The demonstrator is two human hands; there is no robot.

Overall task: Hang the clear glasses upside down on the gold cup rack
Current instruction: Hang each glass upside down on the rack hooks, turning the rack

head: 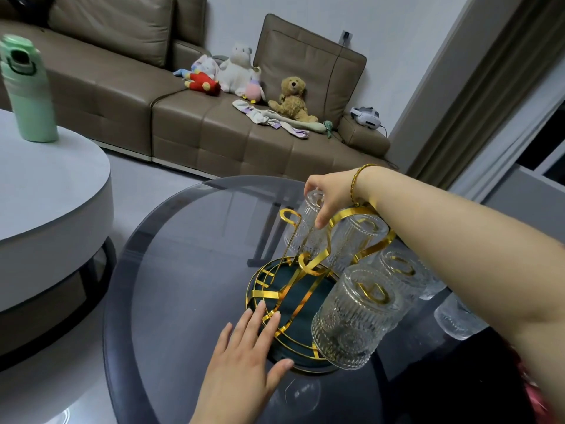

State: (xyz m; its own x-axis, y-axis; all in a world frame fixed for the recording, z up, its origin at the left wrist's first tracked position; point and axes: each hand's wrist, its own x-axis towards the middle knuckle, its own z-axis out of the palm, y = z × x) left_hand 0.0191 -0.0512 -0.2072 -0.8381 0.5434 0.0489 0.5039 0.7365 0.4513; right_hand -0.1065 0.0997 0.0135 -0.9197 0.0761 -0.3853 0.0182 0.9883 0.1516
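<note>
Gold cup rack (308, 267) stands on a round dark glass counter (183, 270), its dark green base ringed in gold wire. Three clear ribbed glasses hang upside down on its arms: nearest glass (354, 319) at the front right, second glass (356, 240) higher up, third glass (400, 270) to the right behind it. A further glass (308, 221) is inverted at the far side of the rack, held at its base by the right hand (331, 194); fingers closed around it, thumb pointing down along its side. One looped arm (289, 217) at the left stands bare. Another glass (458, 316) sits on the counter to the right, partly hidden by the forearm. Left hand (244, 356) lies flat, fingers spread and holding nothing, fingertips touching the rack's base rim. Gold bracelet (357, 182) on the right wrist.
</note>
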